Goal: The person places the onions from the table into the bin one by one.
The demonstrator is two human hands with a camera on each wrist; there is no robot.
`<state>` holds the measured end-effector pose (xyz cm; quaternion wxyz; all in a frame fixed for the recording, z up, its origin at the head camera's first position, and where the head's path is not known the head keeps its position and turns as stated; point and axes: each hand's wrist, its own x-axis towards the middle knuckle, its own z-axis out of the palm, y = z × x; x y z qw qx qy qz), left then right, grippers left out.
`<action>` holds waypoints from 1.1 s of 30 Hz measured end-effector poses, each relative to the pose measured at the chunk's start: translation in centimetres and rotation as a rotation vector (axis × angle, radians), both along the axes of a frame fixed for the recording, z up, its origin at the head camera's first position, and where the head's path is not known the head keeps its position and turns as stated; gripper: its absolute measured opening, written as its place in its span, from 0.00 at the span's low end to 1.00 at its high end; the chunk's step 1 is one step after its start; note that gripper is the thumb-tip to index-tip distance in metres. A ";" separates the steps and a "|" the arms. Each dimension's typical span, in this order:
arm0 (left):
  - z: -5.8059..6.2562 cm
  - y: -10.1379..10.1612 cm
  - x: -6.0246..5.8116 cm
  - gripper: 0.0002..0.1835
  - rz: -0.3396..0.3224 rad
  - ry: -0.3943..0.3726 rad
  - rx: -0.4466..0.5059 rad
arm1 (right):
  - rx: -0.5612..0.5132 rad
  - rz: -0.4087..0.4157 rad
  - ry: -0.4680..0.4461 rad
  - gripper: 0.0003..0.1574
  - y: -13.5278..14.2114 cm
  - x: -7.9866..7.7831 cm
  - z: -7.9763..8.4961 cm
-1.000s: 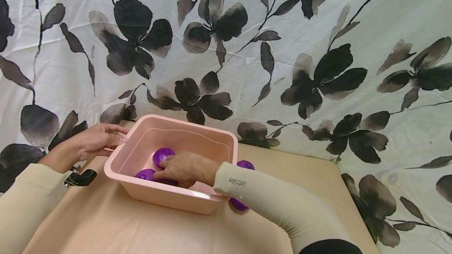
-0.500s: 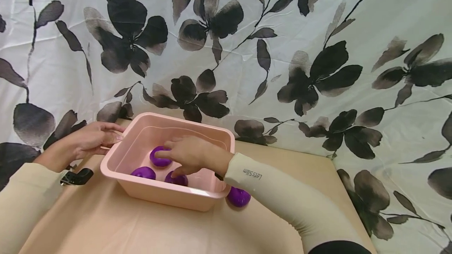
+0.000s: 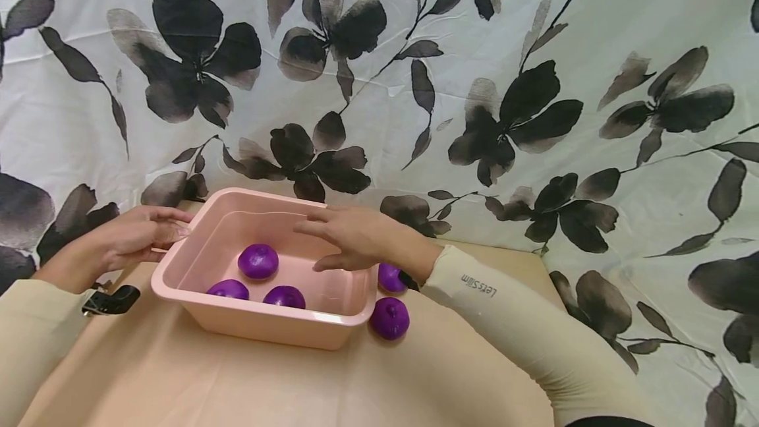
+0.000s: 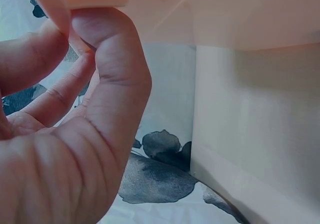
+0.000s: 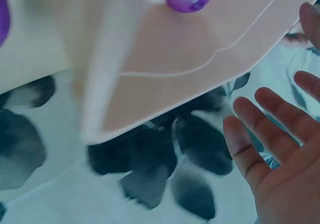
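A pink plastic tub stands on the table, with purple onions inside: one at the back, one at front left, one at front middle. My left hand pinches the tub's left rim between thumb and fingers; the left wrist view shows the thumb against the wall. My right hand, fingers spread and holding nothing, hovers above the tub's right end. Outside that end lie two more purple onions, a near one and a farther one partly hidden by the right wrist.
The table has a beige cover and extends to the right of the tub. Behind it hangs a white cloth with dark flowers, close to the tub's back.
My right hand has let go of an onion inside the tub, then risen and moved right over the tub's right end. The left hand has kept hold of the rim.
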<state>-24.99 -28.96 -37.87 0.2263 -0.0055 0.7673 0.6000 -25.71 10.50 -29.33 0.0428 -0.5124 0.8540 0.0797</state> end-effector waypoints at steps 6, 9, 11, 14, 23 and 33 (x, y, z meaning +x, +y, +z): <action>-0.4 -0.6 0.0 0.11 0.000 0.004 -0.001 | -0.069 -0.085 -0.002 0.49 4.1 -0.1 -0.6; -0.5 -0.7 0.0 0.11 0.007 0.000 0.003 | -0.108 -0.136 -0.006 0.48 6.3 0.2 -1.4; -0.6 -0.8 0.0 0.11 0.004 0.003 0.007 | -0.140 -0.181 -0.013 0.48 7.8 0.3 -2.1; -0.7 -0.9 0.1 0.11 0.008 0.003 0.005 | -0.190 -0.249 -0.026 0.48 9.9 0.7 -3.6; -0.8 -0.8 0.4 0.13 0.013 0.010 0.036 | -0.367 -0.470 -0.112 0.45 13.8 3.0 -10.5; -0.8 -0.1 0.3 0.13 0.006 0.031 0.067 | -0.487 -0.685 -0.187 0.47 14.2 6.1 -17.7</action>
